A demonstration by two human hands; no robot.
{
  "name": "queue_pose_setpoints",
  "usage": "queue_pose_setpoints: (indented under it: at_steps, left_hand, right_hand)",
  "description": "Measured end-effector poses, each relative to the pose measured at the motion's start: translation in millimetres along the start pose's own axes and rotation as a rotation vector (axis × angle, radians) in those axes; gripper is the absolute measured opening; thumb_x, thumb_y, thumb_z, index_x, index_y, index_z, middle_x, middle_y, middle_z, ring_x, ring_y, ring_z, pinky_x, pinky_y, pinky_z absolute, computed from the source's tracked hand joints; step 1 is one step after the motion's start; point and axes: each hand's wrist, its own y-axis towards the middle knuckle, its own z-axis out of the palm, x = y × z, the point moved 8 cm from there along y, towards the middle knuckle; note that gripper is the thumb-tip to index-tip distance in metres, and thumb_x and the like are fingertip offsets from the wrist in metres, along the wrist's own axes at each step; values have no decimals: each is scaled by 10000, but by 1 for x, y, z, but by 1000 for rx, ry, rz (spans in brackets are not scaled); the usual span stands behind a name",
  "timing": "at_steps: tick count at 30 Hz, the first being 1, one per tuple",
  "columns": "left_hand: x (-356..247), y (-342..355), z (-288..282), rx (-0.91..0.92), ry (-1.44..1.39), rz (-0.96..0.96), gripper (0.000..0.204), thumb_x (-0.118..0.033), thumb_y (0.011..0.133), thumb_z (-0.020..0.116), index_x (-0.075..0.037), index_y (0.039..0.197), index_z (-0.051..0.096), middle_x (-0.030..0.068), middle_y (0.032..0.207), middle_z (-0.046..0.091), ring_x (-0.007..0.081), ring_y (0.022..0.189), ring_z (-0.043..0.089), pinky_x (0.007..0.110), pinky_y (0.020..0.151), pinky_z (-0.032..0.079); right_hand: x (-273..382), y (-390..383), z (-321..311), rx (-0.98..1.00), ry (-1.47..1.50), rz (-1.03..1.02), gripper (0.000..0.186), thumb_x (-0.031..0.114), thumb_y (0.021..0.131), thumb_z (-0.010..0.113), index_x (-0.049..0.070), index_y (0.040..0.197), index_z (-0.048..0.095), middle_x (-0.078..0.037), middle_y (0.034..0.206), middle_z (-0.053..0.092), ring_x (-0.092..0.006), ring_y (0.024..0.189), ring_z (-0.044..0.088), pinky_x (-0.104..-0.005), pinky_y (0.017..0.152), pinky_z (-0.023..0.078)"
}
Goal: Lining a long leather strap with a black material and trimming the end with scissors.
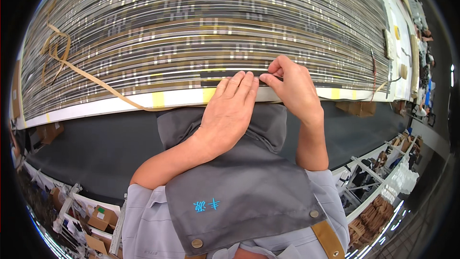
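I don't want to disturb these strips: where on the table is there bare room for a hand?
The narrow white front margin looks bare between the small yellow mark at far left and the tan ribbon, and between the two larger yellow patches left of the left hand. Behind the margin it is crowded with strips, the right hand over them.

Here's your left hand [227, 110] lying flat, fingertips down on the dark strip [218, 74] near the white front edge [105, 107]. Just beside them, your right hand [298, 88] brings thumb and forefinger close together, though it's hard to tell whether they grip the strip. Striped bands [143, 19] spread beyond, and off left a tan ribbon [104, 85] trails toward the edge.
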Motion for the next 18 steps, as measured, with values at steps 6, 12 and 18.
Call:
queue_pose_setpoints:
  at_steps: [6, 12, 18]
  left_hand:
    - [-7, 5, 5, 81, 128, -25, 581, -61, 825, 629, 21, 1384, 493, 169, 1321, 539, 325, 1249, 486, 472, 1112, 367]
    - [-11, 12, 10, 84, 121, -25, 620, -81, 805, 669, 5, 1393, 489, 188, 1262, 532, 352, 1194, 483, 485, 1087, 379]
    - [-14, 15, 11, 40, 178, -12, 569, -69, 822, 657, -18, 1372, 519, 177, 1202, 545, 336, 1127, 498, 475, 1041, 393]
  right_hand:
    - [-34, -7, -33, 18, 89, 105, 209, 169, 799, 779, -17, 834, 688, -115, 715, 678, -193, 635, 634, -343, 592, 497]
    - [-55, -8, -42, 48, 153, 160, 214, 180, 802, 776, -12, 839, 691, -64, 692, 653, -126, 631, 582, -314, 590, 475]
    - [-60, -6, -42, 11, 125, 145, 183, 161, 817, 765, 1, 841, 680, -38, 703, 636, -113, 631, 555, -290, 590, 455]
